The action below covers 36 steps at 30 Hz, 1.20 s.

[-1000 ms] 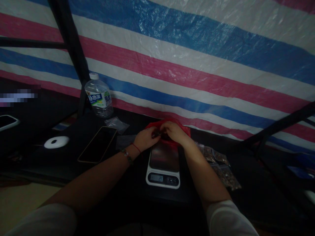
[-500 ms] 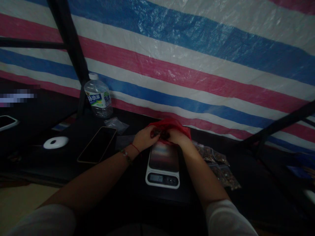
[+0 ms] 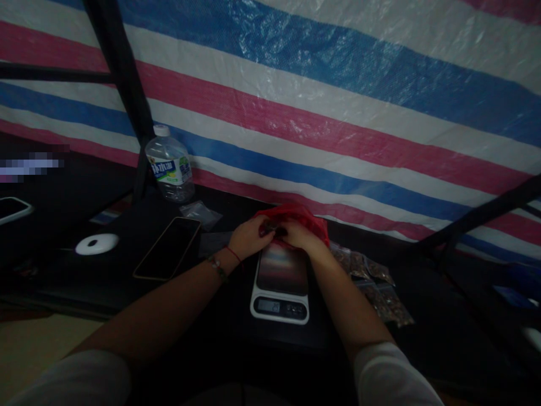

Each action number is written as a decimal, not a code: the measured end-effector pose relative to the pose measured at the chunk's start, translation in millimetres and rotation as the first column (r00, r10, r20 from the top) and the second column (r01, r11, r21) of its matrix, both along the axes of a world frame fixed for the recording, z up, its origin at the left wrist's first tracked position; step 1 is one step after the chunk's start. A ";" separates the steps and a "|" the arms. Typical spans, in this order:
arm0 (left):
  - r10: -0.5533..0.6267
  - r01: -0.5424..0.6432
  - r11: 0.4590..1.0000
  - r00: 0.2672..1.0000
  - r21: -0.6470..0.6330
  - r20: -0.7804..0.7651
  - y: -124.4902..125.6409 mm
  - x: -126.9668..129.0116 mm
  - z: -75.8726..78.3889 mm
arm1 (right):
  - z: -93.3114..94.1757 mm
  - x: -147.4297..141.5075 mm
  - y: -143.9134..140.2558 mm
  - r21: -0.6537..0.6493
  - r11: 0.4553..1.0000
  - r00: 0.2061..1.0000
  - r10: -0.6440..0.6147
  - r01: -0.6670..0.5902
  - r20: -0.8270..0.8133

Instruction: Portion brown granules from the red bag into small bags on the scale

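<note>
My left hand [image 3: 250,237] and my right hand [image 3: 299,232] meet over the far end of a white kitchen scale [image 3: 281,276]. Their fingers are bent and close together around something small and dark, too dim to name. Just behind them, partly covered by my right hand, spreads a red plastic bag [image 3: 315,224]. The scale's lit display shows digits that are hard to read. To the right of my right forearm lie several small clear zip bags [image 3: 380,299] with brown bits inside.
A clear bottle [image 3: 171,169] stands at the back left, with empty-looking clear bags [image 3: 200,214] beside it. Nearer lie a dark phone [image 3: 169,248] and a round white device [image 3: 97,244]. A striped tarp [image 3: 296,113] hangs behind, between black frame bars [image 3: 122,73].
My right hand has shifted slightly, its fingers drawn a little nearer the left hand's. The digits on the scale's display look different. My left hand stays almost in place.
</note>
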<state>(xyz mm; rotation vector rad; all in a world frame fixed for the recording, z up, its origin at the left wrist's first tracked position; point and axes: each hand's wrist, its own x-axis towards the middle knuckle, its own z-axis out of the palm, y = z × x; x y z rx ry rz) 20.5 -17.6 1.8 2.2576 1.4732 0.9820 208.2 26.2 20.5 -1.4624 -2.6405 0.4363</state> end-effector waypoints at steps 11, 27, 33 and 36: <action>0.014 -0.013 1.000 0.998 0.006 -0.055 0.4 -0.1 -0.4 | -0.9 -1.1 4.3 0.044 0.999 0.999 -0.005 0.007 -0.040; 0.018 -0.025 0.999 0.990 -0.048 -0.136 1.2 0.9 -0.2 | 27.1 -8.0 -8.0 0.128 0.992 0.903 0.047 0.009 -0.428; 0.020 -0.029 0.998 0.987 -0.051 -0.160 1.0 2.6 0.3 | 34.2 -17.6 -17.5 0.099 0.989 0.918 0.141 -0.112 -0.370; 0.025 -0.031 0.999 0.988 -0.042 -0.151 0.9 2.9 0.2 | 36.0 -17.9 -19.6 0.103 0.990 0.911 0.125 -0.091 -0.393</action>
